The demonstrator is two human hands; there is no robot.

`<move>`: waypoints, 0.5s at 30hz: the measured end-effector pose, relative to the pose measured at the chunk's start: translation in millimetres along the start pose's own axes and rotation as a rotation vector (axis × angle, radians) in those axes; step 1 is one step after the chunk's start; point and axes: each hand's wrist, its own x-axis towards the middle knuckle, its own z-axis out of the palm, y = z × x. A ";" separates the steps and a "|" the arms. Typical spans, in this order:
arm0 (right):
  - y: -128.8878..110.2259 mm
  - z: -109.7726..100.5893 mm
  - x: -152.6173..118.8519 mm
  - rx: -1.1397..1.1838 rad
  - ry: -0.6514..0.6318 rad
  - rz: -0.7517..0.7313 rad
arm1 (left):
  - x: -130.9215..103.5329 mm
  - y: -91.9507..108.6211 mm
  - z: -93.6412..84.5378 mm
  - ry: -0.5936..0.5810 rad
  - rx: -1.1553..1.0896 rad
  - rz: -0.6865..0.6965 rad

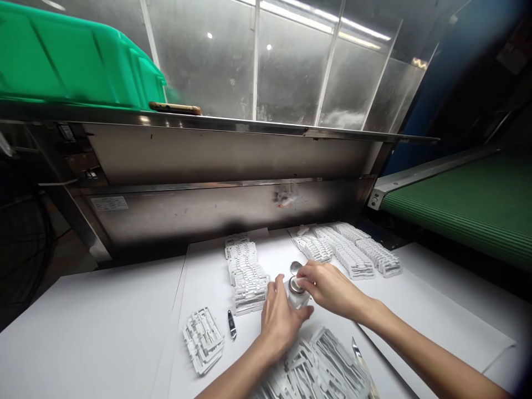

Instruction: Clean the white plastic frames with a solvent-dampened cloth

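My left hand (280, 317) curves around a small clear jar (298, 300) with a metal top, thumb on its near right side. The jar's hinged round lid (295, 268) stands raised. Over the metal mouth, my right hand (326, 284) pinches a small whitish piece, mostly hidden by the fingers; its material is unclear. Below my hands lies a pile of white plastic frame-like parts (338, 360). Left of the jar runs an overlapping row of similar parts (248, 274), and nearer me sits a smaller stack (204, 341).
Nail clippers (231, 325) lie beside the smaller stack; a pointed blade-like tool (359, 354) is at right. More rows of white parts (344, 249) sit behind. A metal shelf holds a green bin (75, 61) and a phone (175, 108). A green conveyor belt (469, 194) runs at right.
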 end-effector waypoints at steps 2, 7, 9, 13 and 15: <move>-0.5 0.0 -1.0 0.018 0.007 0.005 | 0.7 7.8 -5.3 0.035 0.025 0.062; -4.9 -3.4 -0.6 0.023 0.021 0.013 | 8.4 15.4 -15.0 0.073 0.109 0.129; -6.3 -5.9 -0.4 0.019 0.026 0.008 | 9.3 14.8 -17.1 0.086 0.107 0.143; -8.3 -4.7 -0.1 -0.003 0.010 0.002 | 8.4 11.4 -17.8 0.094 0.112 0.140; -9.8 -0.6 1.7 -0.029 -0.006 0.011 | 8.6 9.5 -17.2 0.092 0.115 0.131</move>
